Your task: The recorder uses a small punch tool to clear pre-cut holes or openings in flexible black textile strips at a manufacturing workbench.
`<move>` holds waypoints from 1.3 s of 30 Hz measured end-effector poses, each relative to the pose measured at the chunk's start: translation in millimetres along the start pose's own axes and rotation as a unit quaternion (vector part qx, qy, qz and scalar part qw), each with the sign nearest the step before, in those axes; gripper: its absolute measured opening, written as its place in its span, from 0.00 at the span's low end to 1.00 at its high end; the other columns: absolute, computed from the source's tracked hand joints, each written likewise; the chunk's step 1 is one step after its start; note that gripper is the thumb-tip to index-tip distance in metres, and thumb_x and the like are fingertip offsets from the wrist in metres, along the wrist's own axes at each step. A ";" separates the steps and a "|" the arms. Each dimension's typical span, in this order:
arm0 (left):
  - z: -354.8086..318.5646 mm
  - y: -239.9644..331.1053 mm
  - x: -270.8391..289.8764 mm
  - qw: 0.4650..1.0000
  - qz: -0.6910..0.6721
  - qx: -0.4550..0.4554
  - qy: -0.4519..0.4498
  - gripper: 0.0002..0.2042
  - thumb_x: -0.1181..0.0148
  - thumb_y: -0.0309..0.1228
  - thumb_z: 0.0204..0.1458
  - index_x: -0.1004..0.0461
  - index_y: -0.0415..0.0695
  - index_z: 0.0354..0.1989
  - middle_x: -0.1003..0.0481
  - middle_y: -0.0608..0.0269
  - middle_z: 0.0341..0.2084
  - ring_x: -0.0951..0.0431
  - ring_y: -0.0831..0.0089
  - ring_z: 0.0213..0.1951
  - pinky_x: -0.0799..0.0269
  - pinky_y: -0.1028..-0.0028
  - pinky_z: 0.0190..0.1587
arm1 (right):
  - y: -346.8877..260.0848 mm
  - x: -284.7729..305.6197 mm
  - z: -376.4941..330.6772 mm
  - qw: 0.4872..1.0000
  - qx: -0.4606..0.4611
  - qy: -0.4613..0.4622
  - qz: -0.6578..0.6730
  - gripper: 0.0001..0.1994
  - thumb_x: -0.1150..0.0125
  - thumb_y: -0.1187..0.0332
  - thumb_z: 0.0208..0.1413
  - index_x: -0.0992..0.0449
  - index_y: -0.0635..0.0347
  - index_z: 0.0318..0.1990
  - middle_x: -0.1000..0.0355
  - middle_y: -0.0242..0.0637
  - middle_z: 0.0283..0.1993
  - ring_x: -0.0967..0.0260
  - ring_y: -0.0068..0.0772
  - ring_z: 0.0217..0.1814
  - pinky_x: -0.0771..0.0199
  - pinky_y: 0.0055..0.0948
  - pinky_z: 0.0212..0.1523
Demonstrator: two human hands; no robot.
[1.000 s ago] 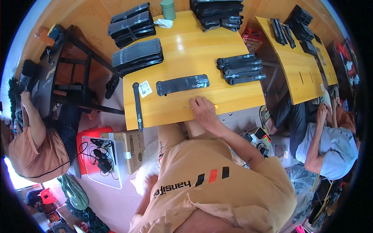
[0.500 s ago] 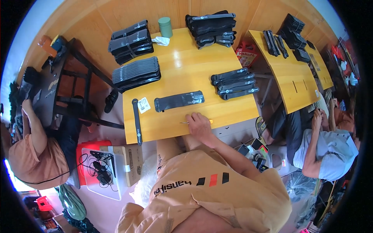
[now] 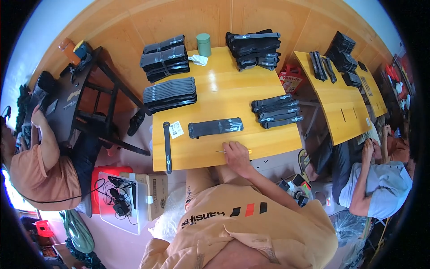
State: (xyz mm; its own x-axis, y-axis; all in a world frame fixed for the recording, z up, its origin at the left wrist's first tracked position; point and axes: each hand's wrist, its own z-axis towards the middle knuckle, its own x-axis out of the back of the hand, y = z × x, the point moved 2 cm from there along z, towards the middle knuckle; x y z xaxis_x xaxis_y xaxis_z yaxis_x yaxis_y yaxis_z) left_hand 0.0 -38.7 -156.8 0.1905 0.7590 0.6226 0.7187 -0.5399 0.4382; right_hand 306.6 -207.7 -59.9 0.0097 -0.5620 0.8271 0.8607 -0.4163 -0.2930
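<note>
The right hand (image 3: 236,154) rests on the yellow wooden surface (image 3: 215,96) near its front edge, fingers curled narrow around a thin metal pin-like tool (image 3: 221,152) whose tip pokes out to the left of the knuckles. Whether the fingers actually pinch it or only lie over it, I cannot tell. The left hand is out of view.

Just beyond the right hand, toward the far side of the surface, lies a single flat black sock pair (image 3: 216,127) with a paper band across it, stretched lengthwise. To the left of that sock pair sits a small white label card (image 3: 176,129), and left again a narrow black strap (image 3: 167,147) runs from front to back, its end reaching the front edge. To the right of the sock pair is a fanned pile of four or so black socks (image 3: 277,110). Farther back from it stand three larger stacks: a ribbed stack (image 3: 170,94) at the left edge, a bundled stack (image 3: 165,58) behind that, and another stack (image 3: 253,48) at the far right corner. A green cup (image 3: 204,44) and a crumpled white cloth (image 3: 197,59) sit between the two far stacks.
</note>
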 end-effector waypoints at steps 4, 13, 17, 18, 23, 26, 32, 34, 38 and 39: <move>0.9 -0.8 -0.9 0.999 -0.021 -0.012 -0.040 0.17 0.52 0.43 0.51 0.28 0.43 0.40 0.24 0.54 0.30 0.22 0.61 0.32 0.26 0.64 0.33 | 0.1 0.6 1.7 1.000 0.001 0.000 0.012 0.11 0.43 0.73 0.37 0.33 0.56 0.32 0.38 0.34 0.27 0.36 0.34 0.31 0.33 0.32 0.28; 13.2 5.0 4.0 0.988 -0.070 -0.049 -0.127 0.18 0.52 0.43 0.51 0.28 0.43 0.42 0.24 0.54 0.31 0.22 0.61 0.33 0.26 0.64 0.33 | 1.8 -1.1 -0.6 1.000 0.001 0.008 0.019 0.11 0.44 0.75 0.35 0.33 0.57 0.31 0.38 0.35 0.26 0.36 0.36 0.30 0.33 0.33 0.28; 10.6 4.9 2.9 0.979 -0.092 -0.059 -0.173 0.18 0.52 0.44 0.51 0.29 0.44 0.43 0.24 0.54 0.31 0.22 0.61 0.33 0.26 0.63 0.34 | -1.2 0.5 -0.3 1.000 0.005 -0.001 0.017 0.11 0.45 0.75 0.36 0.33 0.57 0.32 0.39 0.36 0.26 0.36 0.36 0.30 0.34 0.34 0.28; 8.3 4.6 2.0 0.976 -0.100 -0.059 -0.185 0.18 0.52 0.44 0.51 0.29 0.44 0.43 0.24 0.54 0.31 0.22 0.61 0.33 0.26 0.63 0.34 | -1.1 -0.3 -1.7 1.000 0.001 -0.003 0.016 0.11 0.45 0.75 0.36 0.33 0.57 0.32 0.39 0.36 0.26 0.36 0.37 0.30 0.34 0.34 0.28; -29.5 -11.1 -24.9 0.955 -0.157 -0.036 -0.251 0.19 0.52 0.44 0.51 0.29 0.44 0.44 0.24 0.54 0.32 0.22 0.61 0.33 0.26 0.63 0.34 | -1.6 0.9 2.3 0.999 0.002 -0.022 0.031 0.12 0.46 0.74 0.38 0.32 0.58 0.35 0.39 0.37 0.27 0.36 0.38 0.31 0.34 0.36 0.29; -52.4 -14.2 -42.4 0.937 -0.198 -0.023 -0.285 0.19 0.52 0.44 0.51 0.29 0.44 0.44 0.24 0.54 0.32 0.22 0.61 0.34 0.26 0.63 0.34 | -2.1 -0.8 3.3 0.999 -0.007 -0.036 0.030 0.12 0.46 0.74 0.38 0.32 0.57 0.36 0.39 0.37 0.28 0.36 0.39 0.31 0.34 0.36 0.29; -96.5 -24.4 -61.2 0.899 -0.266 0.002 -0.349 0.19 0.52 0.44 0.50 0.30 0.45 0.45 0.24 0.54 0.32 0.22 0.60 0.34 0.25 0.63 0.35 | 1.5 -5.4 3.0 0.999 -0.013 -0.036 -0.001 0.14 0.45 0.74 0.38 0.32 0.56 0.37 0.38 0.37 0.28 0.36 0.38 0.31 0.34 0.36 0.30; -106.1 -13.5 -47.9 0.889 -0.275 0.001 -0.366 0.19 0.52 0.44 0.50 0.30 0.45 0.46 0.24 0.54 0.33 0.22 0.60 0.34 0.25 0.63 0.35 | 0.8 -3.7 4.4 1.000 -0.005 -0.015 0.004 0.15 0.44 0.74 0.37 0.31 0.56 0.38 0.38 0.36 0.28 0.36 0.38 0.31 0.34 0.35 0.29; -74.0 18.2 65.3 0.907 -0.397 -0.013 -0.137 0.20 0.55 0.46 0.56 0.30 0.40 0.40 0.24 0.55 0.24 0.23 0.73 0.21 0.28 0.80 0.21 | 0.4 -2.9 1.6 1.000 -0.019 -0.021 -0.002 0.15 0.44 0.74 0.36 0.31 0.56 0.38 0.38 0.36 0.28 0.36 0.37 0.31 0.34 0.35 0.29; -65.0 43.9 94.2 0.917 -0.396 0.032 -0.044 0.19 0.53 0.46 0.56 0.28 0.40 0.37 0.24 0.58 0.21 0.25 0.75 0.20 0.31 0.81 0.20 | 0.2 -4.4 0.6 1.000 -0.014 -0.018 -0.004 0.15 0.44 0.74 0.36 0.31 0.56 0.37 0.38 0.36 0.28 0.36 0.37 0.31 0.34 0.35 0.29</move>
State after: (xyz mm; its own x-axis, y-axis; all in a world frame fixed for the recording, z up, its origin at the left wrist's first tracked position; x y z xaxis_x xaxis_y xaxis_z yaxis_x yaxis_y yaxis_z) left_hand 6.1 -14.6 -36.9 -0.3569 0.9315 0.0695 0.6918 0.2137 0.6897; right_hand 307.1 -204.8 -63.3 0.0221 -0.5324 0.8462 0.8461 -0.4409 -0.2995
